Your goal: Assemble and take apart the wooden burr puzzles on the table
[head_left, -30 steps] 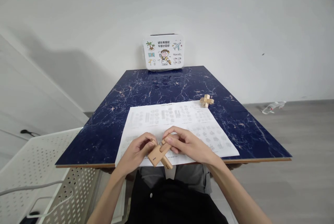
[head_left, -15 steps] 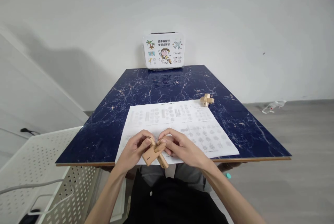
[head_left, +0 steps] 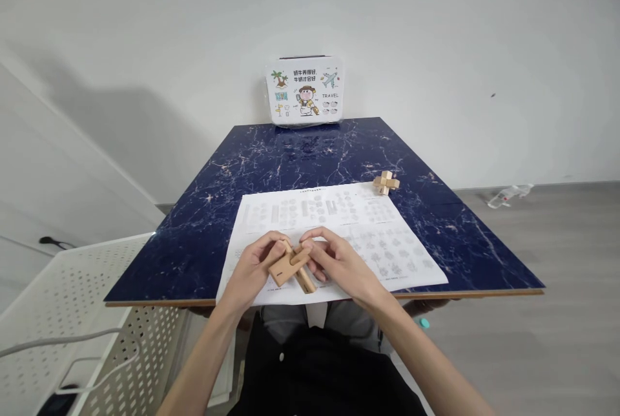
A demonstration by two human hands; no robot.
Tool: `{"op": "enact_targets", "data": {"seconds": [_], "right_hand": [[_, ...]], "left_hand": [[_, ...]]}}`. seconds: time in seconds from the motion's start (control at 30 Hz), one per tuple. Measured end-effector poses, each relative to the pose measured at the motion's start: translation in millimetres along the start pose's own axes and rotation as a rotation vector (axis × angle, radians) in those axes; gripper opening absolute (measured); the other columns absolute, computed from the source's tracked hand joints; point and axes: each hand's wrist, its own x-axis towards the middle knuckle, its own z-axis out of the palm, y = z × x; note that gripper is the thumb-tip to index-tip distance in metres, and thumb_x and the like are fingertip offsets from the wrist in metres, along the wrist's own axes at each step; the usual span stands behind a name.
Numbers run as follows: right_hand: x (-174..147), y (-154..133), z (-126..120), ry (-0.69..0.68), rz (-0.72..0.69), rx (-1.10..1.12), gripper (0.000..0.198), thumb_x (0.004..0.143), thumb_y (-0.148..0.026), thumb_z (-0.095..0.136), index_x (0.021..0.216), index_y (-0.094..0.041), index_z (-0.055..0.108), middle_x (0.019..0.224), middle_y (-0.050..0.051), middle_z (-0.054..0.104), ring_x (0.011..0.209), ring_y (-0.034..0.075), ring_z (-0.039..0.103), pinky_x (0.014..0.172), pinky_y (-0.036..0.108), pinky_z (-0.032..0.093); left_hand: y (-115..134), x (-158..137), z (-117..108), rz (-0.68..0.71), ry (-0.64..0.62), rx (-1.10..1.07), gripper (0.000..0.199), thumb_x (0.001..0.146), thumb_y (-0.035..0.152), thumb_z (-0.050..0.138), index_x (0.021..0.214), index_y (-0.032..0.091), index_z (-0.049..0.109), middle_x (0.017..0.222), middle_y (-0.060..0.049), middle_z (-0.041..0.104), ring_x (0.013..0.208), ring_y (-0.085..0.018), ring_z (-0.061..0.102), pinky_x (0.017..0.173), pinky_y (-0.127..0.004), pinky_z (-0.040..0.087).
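Observation:
Between my two hands is a wooden interlocking puzzle [head_left: 287,267], made of flat pieces crossed through each other and held over the near part of the paper. My left hand [head_left: 259,264] pinches its left side, thumb on top. On the right, my right hand [head_left: 336,264] grips the other side with thumb and fingers. A dark mark shows on the broad piece, and another piece slants down toward me. My fingers hide the back of the puzzle. Beneath lies a white instruction sheet [head_left: 411,245] printed with rows of small grey diagrams.
A small wooden cross-shaped puzzle [head_left: 386,183] sits at the sheet's far right corner. At the back of the blue marbled table [head_left: 208,209] a white printed case [head_left: 306,93] stands against the wall. A white perforated basket [head_left: 130,345] with a cable is at left.
Both hands have lifted slightly away from me with the puzzle, which has tilted a little. The grip looks the same.

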Motion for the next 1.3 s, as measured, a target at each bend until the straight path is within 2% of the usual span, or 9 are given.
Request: {"op": "enact_targets", "data": {"seconds": [0.23, 0.47, 0.57, 0.63, 0.7, 0.8, 1.03, 1.17, 1.3], "right_hand": [[0.3, -4.2, -4.9, 0.043, 0.012, -0.221, 0.036, 0.099, -0.057, 0.057, 0.107, -0.022, 0.062, 0.065, -0.005, 0.057, 0.056, 0.013, 0.046, 0.056, 0.026, 0.038], [10.0, -7.4, 1.7, 0.035, -0.021, -0.328, 0.031, 0.1, -0.052, 0.055, 0.104, -0.022, 0.062, 0.065, -0.005, 0.058, 0.057, 0.013, 0.05, 0.056, 0.026, 0.036], [14.5, -8.2, 0.5, 0.017, -0.009, -0.328, 0.03, 0.1, -0.05, 0.055, 0.103, -0.021, 0.062, 0.065, -0.005, 0.057, 0.056, 0.012, 0.049, 0.055, 0.025, 0.035], [16.3, -8.4, -0.2, 0.016, 0.002, -0.328, 0.03, 0.1, -0.05, 0.056, 0.103, -0.02, 0.063, 0.064, -0.004, 0.057, 0.056, 0.012, 0.048, 0.054, 0.024, 0.035], [17.0, -8.6, -0.4, 0.017, 0.007, -0.328, 0.031, 0.1, -0.049, 0.057, 0.105, -0.02, 0.064, 0.064, -0.004, 0.057, 0.056, 0.012, 0.048, 0.054, 0.024, 0.036], [17.4, -7.8, -0.4, 0.019, 0.011, -0.32, 0.031, 0.1, -0.049, 0.056, 0.106, -0.02, 0.065, 0.064, -0.004, 0.057, 0.055, 0.012, 0.049, 0.055, 0.024, 0.037], [19.7, 1.9, -2.4, 0.021, 0.019, -0.353, 0.028, 0.1, -0.047, 0.056, 0.105, -0.02, 0.063, 0.07, -0.001, 0.065, 0.062, 0.015, 0.059, 0.061, 0.026, 0.042], [18.6, 2.6, -4.8, 0.0, 0.045, -0.348, 0.029, 0.101, -0.049, 0.055, 0.104, -0.021, 0.063, 0.066, -0.003, 0.062, 0.056, 0.013, 0.053, 0.056, 0.025, 0.039], [16.1, 1.7, -7.3, -0.04, 0.063, -0.269, 0.033, 0.1, -0.053, 0.056, 0.105, -0.021, 0.061, 0.064, -0.005, 0.058, 0.049, 0.011, 0.044, 0.05, 0.025, 0.035]], "left_hand": [[5.7, -2.7, -2.0, -0.052, 0.019, 0.153, 0.034, 0.096, 0.052, 0.062, 0.1, 0.02, 0.073, 0.103, -0.007, 0.073, 0.098, -0.026, 0.066, 0.085, -0.033, 0.051], [5.1, -7.4, -6.5, -0.063, 0.062, 0.15, 0.034, 0.097, 0.053, 0.062, 0.104, 0.022, 0.074, 0.102, -0.005, 0.074, 0.097, -0.024, 0.067, 0.084, -0.031, 0.051], [1.3, -8.2, -9.0, -0.077, 0.061, 0.094, 0.039, 0.099, 0.055, 0.058, 0.108, 0.021, 0.075, 0.105, -0.007, 0.074, 0.101, -0.025, 0.067, 0.09, -0.033, 0.052], [-0.9, -10.4, -11.0, -0.075, 0.046, 0.008, 0.044, 0.101, 0.057, 0.054, 0.116, 0.021, 0.074, 0.115, -0.01, 0.074, 0.111, -0.027, 0.067, 0.099, -0.037, 0.052], [-1.3, -14.2, -12.5, -0.069, 0.015, -0.026, 0.044, 0.099, 0.056, 0.057, 0.125, 0.023, 0.072, 0.128, -0.011, 0.071, 0.124, -0.03, 0.064, 0.106, -0.04, 0.051], [0.4, -20.4, -12.9, -0.063, -0.028, 0.051, 0.043, 0.098, 0.049, 0.064, 0.134, 0.028, 0.067, 0.143, -0.009, 0.064, 0.137, -0.032, 0.056, 0.111, -0.043, 0.049], [2.0, -24.6, -11.5, -0.087, -0.114, 0.125, 0.057, 0.099, 0.046, 0.062, 0.153, 0.031, 0.048, 0.156, -0.007, 0.054, 0.144, -0.032, 0.051, 0.115, -0.041, 0.048], [1.3, -23.8, -14.4, -0.083, -0.133, 0.168, 0.054, 0.102, 0.049, 0.056, 0.152, 0.031, 0.049, 0.161, -0.004, 0.049, 0.148, -0.032, 0.046, 0.118, -0.042, 0.045], [-2.1, -21.9, -14.1, -0.053, -0.062, 0.15, 0.046, 0.105, 0.051, 0.049, 0.144, 0.028, 0.059, 0.153, -0.005, 0.057, 0.146, -0.029, 0.047, 0.123, -0.041, 0.036]]}}
